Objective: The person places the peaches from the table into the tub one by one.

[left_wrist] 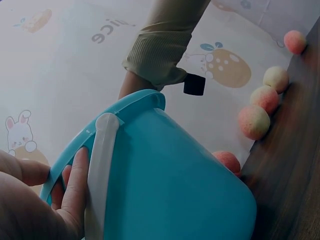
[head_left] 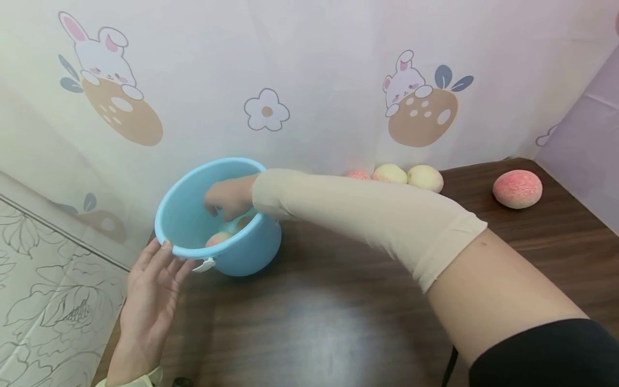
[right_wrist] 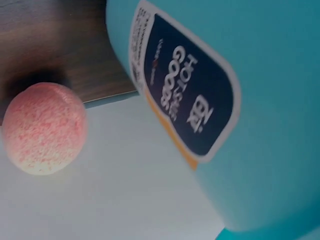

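In the head view, the right grip (head_left: 229,198) reaches down inside the blue bucket (head_left: 251,253), its fingers bent; whether they hold anything I cannot tell. Two peaches show inside: one (head_left: 218,238) below the grip on the person's side, the other (head_left: 243,222) to its lower right, partly hidden by the rim. That downward relation seems the one that counts, and the right grip is much the nearer to both; the left grip (head_left: 152,287) is outside, at the near-left rim. To the right of the right grip, behind the sleeve (head_left: 358,207), three peaches (head_left: 389,173) sit along the back of the desk (head_left: 314,301); a pink one (head_left: 517,189) lies farther right.

In the left wrist view, the left grip pinches the rim between thumb and fingers, just beside the white handle (left_wrist: 102,170). Across the rim from it, the right grip is hidden. A peach (left_wrist: 226,161) shows at the bucket's far side from this grip.

In the right wrist view, the right grip is out of frame; the bucket's label (right_wrist: 192,95) and a round peach (right_wrist: 45,128) appear, apart.
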`<move>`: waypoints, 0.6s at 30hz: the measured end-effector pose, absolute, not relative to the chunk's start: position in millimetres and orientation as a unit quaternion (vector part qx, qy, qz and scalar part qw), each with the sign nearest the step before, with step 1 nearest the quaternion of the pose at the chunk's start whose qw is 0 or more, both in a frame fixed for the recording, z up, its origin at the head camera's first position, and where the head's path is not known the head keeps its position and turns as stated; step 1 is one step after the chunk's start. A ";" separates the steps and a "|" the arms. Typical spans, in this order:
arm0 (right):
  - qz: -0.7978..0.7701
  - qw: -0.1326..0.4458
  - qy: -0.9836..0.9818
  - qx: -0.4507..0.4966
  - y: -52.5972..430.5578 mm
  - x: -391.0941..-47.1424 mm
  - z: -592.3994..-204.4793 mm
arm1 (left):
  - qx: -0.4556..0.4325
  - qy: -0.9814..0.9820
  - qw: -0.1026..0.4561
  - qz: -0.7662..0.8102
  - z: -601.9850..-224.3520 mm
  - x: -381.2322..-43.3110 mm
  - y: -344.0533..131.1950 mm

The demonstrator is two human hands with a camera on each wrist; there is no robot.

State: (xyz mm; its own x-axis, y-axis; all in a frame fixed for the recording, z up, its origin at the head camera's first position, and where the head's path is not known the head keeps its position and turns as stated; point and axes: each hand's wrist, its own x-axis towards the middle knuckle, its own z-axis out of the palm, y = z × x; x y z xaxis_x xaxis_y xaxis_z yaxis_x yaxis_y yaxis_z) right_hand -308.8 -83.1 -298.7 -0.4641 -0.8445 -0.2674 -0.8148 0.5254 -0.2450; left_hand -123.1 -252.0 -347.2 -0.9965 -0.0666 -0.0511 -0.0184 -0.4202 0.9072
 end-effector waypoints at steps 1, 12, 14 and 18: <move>-0.046 0.176 0.852 -0.490 -80.4 -308.7 -297.0 | 0.040 -0.543 0.016 -0.839 -347.3 -123.0 -251.8; -0.099 0.104 0.839 -0.525 -53.3 -306.8 -261.4 | 0.056 -0.573 0.029 -0.817 -346.9 -122.5 -249.2; -0.114 0.097 0.839 -0.523 -48.7 -309.6 -254.0 | 0.054 -0.571 0.029 -0.818 -346.9 -122.5 -249.3; -0.134 0.079 0.847 -0.508 -37.1 -315.6 -241.9 | 0.056 -0.566 0.029 -0.822 -347.0 -122.3 -249.5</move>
State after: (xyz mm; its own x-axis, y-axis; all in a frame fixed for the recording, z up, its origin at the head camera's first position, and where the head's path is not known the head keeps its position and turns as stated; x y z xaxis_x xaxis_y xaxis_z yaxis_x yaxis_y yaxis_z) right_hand -315.6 -37.1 -241.9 -0.4713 -0.8819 0.0032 -0.8398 0.4477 -0.3071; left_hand -122.3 -249.5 -347.0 -0.9921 -0.1110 -0.0581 -0.0147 -0.3571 0.9340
